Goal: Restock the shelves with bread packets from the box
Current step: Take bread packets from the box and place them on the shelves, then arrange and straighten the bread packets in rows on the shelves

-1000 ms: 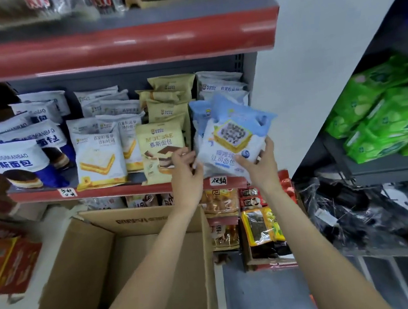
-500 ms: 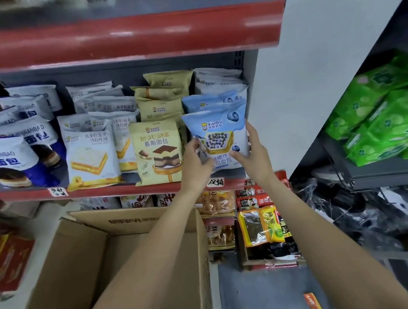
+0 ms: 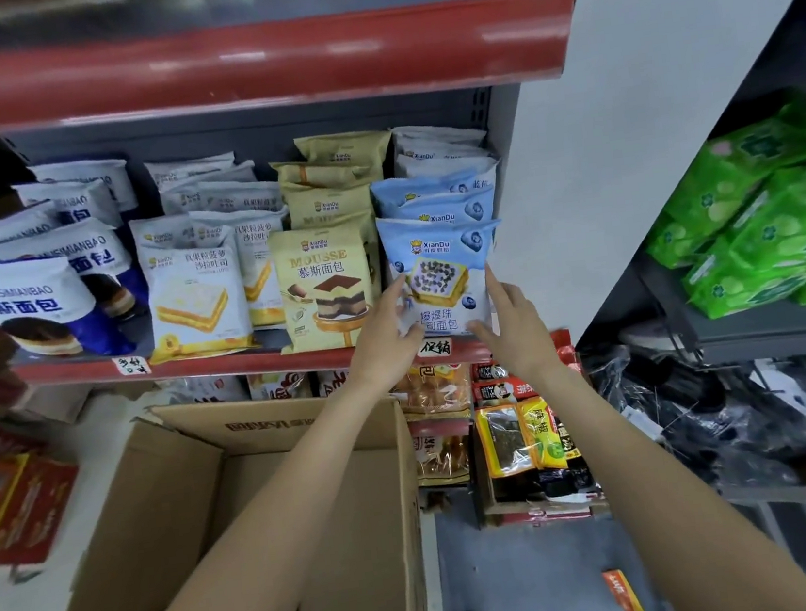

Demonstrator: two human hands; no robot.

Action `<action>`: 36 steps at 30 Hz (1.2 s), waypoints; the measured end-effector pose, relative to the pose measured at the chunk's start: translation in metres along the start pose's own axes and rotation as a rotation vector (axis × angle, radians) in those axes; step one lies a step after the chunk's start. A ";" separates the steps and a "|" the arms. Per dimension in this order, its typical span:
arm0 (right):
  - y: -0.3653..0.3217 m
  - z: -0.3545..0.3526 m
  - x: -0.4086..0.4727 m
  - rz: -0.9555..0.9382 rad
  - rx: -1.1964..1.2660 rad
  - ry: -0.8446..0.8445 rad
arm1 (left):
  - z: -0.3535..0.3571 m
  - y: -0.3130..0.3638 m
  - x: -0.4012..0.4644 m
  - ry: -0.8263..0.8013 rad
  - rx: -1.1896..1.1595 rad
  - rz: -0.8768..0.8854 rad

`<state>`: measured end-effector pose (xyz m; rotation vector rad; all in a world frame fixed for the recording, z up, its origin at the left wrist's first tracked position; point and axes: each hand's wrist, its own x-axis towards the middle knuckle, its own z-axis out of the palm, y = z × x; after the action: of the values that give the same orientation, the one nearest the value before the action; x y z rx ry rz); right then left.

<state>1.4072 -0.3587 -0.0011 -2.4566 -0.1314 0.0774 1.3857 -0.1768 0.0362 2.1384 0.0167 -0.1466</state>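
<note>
Two hands, left (image 3: 384,338) and right (image 3: 510,327), rest spread-fingered against the blue bread packet (image 3: 440,270) on the shelf (image 3: 225,360), probably light, soft, crushable, best handled by its edges.

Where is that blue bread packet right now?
The blue bread packet stands at the shelf's right front, beside the Mousse packet, between both hands.
</note>
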 end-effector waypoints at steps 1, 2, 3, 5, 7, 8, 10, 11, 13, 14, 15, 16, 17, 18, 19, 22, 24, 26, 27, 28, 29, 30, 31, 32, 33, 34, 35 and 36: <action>-0.002 -0.003 -0.004 0.011 -0.038 0.022 | -0.004 0.001 -0.002 -0.009 0.023 0.003; -0.004 -0.006 -0.009 0.017 -0.056 0.049 | -0.008 0.003 -0.006 -0.014 0.046 0.005; -0.007 -0.011 -0.014 0.016 -0.063 0.077 | -0.013 0.006 -0.010 -0.015 0.067 0.011; -0.017 -0.020 -0.025 -0.022 -0.073 0.122 | -0.025 0.014 -0.020 0.002 0.119 0.036; -0.030 -0.033 -0.038 -0.102 -0.067 0.138 | -0.039 0.024 -0.032 0.055 0.172 0.094; -0.037 -0.040 -0.045 -0.155 -0.063 0.137 | -0.047 0.030 -0.039 0.094 0.184 0.130; -0.054 -0.060 -0.057 -0.265 -0.061 0.127 | -0.065 0.045 -0.051 0.197 0.183 0.217; -0.065 -0.073 -0.063 -0.311 -0.063 0.120 | -0.076 0.054 -0.057 0.249 0.175 0.269; -0.090 -0.103 -0.073 -0.381 -0.050 0.124 | -0.099 0.078 -0.070 0.345 0.173 0.389; -0.103 -0.120 -0.077 -0.414 -0.032 0.139 | -0.111 0.091 -0.074 0.391 0.184 0.456; -0.116 -0.137 -0.080 -0.447 -0.013 0.161 | -0.122 0.106 -0.078 0.431 0.191 0.523; -0.129 -0.154 -0.081 -0.481 0.006 0.189 | -0.133 0.120 -0.080 0.469 0.188 0.584; -0.141 -0.171 -0.082 -0.515 0.029 0.223 | -0.144 0.135 -0.081 0.504 0.175 0.643; -0.153 -0.188 -0.082 -0.547 0.064 0.260 | -0.153 0.149 -0.081 0.531 0.163 0.698; -0.163 -0.205 -0.080 -0.574 0.112 0.301 | -0.162 0.163 -0.080 0.550 0.162 0.746; -0.190 -0.248 -0.067 -0.617 0.264 0.429 | -0.182 0.203 -0.069 0.571 0.252 0.797; -0.200 -0.269 -0.052 -0.638 0.323 0.486 | -0.189 0.222 -0.058 0.564 0.342 0.797; -0.205 -0.283 -0.032 -0.658 0.243 0.498 | -0.193 0.238 -0.044 0.552 0.423 0.802; -0.206 -0.288 -0.021 -0.663 0.150 0.487 | -0.195 0.245 -0.036 0.548 0.482 0.804; -0.206 -0.291 -0.009 -0.662 0.034 0.469 | -0.198 0.251 -0.027 0.551 0.571 0.802; -0.207 -0.292 0.002 -0.654 -0.088 0.461 | -0.200 0.257 -0.016 0.558 0.696 0.791; -0.207 -0.291 0.012 -0.656 -0.228 0.488 | -0.204 0.262 -0.007 0.554 0.832 0.771; -0.207 -0.288 0.022 -0.665 -0.388 0.540 | -0.207 0.268 0.003 0.535 0.953 0.738; -0.207 -0.284 0.030 -0.647 -0.523 0.590 | -0.210 0.272 0.010 0.505 1.038 0.697; -0.208 -0.281 0.034 -0.600 -0.598 0.627 | -0.211 0.274 0.017 0.474 1.091 0.656; -0.208 -0.279 0.037 -0.550 -0.640 0.645 | -0.212 0.275 0.022 0.449 1.130 0.629; -0.207 -0.274 0.039 -0.514 -0.649 0.626 | -0.211 0.273 0.026 0.431 1.168 0.605; -0.206 -0.270 0.040 -0.488 -0.613 0.574 | -0.209 0.269 0.029 0.428 1.197 0.601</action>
<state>1.4558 -0.3639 0.3370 -2.8416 -0.5576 -1.0011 1.4535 -0.1484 0.3699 3.1793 -0.5918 0.8578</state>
